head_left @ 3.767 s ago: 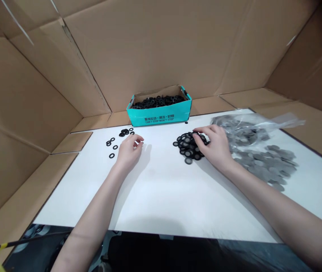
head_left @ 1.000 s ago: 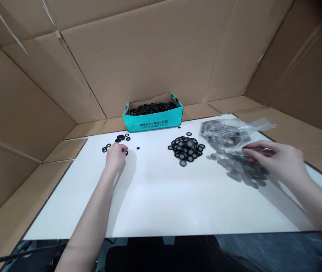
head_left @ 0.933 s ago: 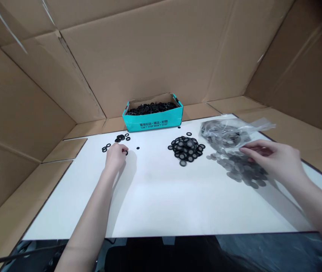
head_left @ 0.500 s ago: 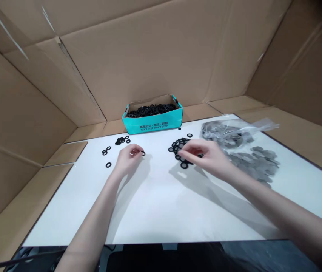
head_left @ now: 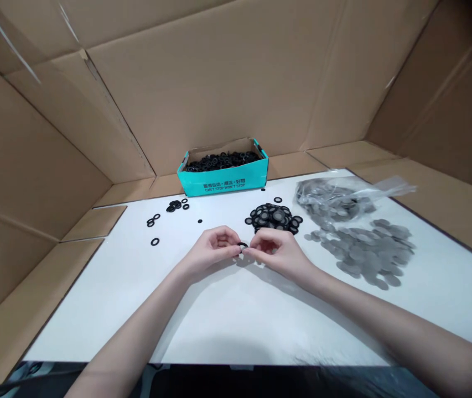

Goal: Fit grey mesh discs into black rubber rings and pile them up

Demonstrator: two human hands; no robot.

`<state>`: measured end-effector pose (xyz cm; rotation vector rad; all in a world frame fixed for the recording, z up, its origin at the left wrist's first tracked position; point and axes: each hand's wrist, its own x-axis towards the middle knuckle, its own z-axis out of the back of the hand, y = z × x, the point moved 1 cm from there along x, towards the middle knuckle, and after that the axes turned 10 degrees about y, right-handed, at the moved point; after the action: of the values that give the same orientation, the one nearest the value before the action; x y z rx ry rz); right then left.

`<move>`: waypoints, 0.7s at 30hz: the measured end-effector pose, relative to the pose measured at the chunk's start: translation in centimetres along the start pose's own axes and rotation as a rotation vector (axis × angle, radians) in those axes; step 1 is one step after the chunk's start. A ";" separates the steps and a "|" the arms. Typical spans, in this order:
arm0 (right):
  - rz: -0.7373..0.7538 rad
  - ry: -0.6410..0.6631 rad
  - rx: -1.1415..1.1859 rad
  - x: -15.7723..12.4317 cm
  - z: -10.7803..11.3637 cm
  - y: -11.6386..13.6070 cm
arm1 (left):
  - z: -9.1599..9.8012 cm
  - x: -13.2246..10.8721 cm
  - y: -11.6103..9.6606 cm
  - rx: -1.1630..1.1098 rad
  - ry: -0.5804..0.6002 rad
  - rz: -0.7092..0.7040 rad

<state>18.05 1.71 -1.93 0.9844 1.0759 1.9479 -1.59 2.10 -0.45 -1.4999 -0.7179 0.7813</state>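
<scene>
Over the middle of the white table, my left hand (head_left: pixel 218 250) pinches the left side of a small black ring (head_left: pixel 242 244) between thumb and fingertips. My right hand (head_left: pixel 278 250) is closed at the ring's other side, its fingertips meeting it. Something greyish shows inside the ring, too small to make out for certain. Just behind my right hand lies a pile of black rings with grey discs in them (head_left: pixel 275 215). Thin grey round discs (head_left: pixel 371 249) are spread in an overlapping heap to the right.
A turquoise box (head_left: pixel 223 185) full of black rings stands at the back. A clear plastic bag (head_left: pixel 331 196) of grey discs lies behind the loose heap. Several loose black rings (head_left: pixel 155 241) are on the left. Cardboard walls (head_left: pixel 219 83) surround the white table (head_left: pixel 211 331).
My left hand has moved right with the black ring. My right hand has come left and nearer from the pile, and both hands now meet at the ring.
</scene>
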 end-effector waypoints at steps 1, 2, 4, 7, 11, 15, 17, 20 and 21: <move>0.004 -0.008 -0.003 0.1 0.0 0.0 | 0.0 0.0 0.1 -0.002 0.018 0.004; 0.006 -0.018 -0.006 0.1 0.1 0.0 | 0.0 0.0 0.1 -0.002 0.028 0.009; 0.012 -0.024 -0.017 0.3 0.2 -0.1 | 0.0 -0.1 0.2 -0.002 0.033 0.022; 0.034 0.029 -0.058 0.3 0.4 -0.1 | -0.1 0.0 0.3 -0.012 0.046 0.043; 0.079 0.109 -0.131 0.1 0.2 -0.1 | -0.1 0.0 0.5 0.004 0.051 0.011; 0.111 0.156 -0.166 -0.1 0.1 -0.1 | 0.0 0.0 0.6 0.038 0.025 -0.020; 0.111 0.164 -0.169 0.0 0.0 -0.1 | -0.1 -0.1 0.6 0.043 0.043 -0.017; 0.104 0.167 -0.174 0.0 0.1 -0.1 | -0.2 -0.2 0.3 0.085 0.068 -0.044; 0.103 0.164 -0.177 0.1 0.1 -0.1 | -0.3 -0.2 0.3 0.096 0.074 -0.060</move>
<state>18.14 1.84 -1.97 0.8090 0.9363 2.1975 -1.49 1.77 -0.71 -1.4069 -0.6583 0.7017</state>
